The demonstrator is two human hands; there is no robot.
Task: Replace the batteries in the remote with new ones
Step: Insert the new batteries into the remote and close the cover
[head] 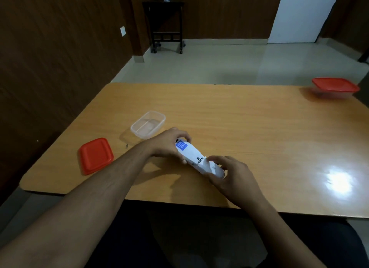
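Remote (pixel 191 155) lies back-up, left hand (pixel 169 142) gripping its far end, right hand (pixel 226 172) pinching the cover (pixel 212 167) (seemingly half-slid): batteries not yet visible.

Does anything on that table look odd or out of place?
Only mildly: the clear container sits open, its red lid lying apart on the table. Nothing looks spilled or broken.

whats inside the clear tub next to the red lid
Nothing shows inside the clear tub; its bottom looks bare through the plastic. The near wall's glare could hide something small.
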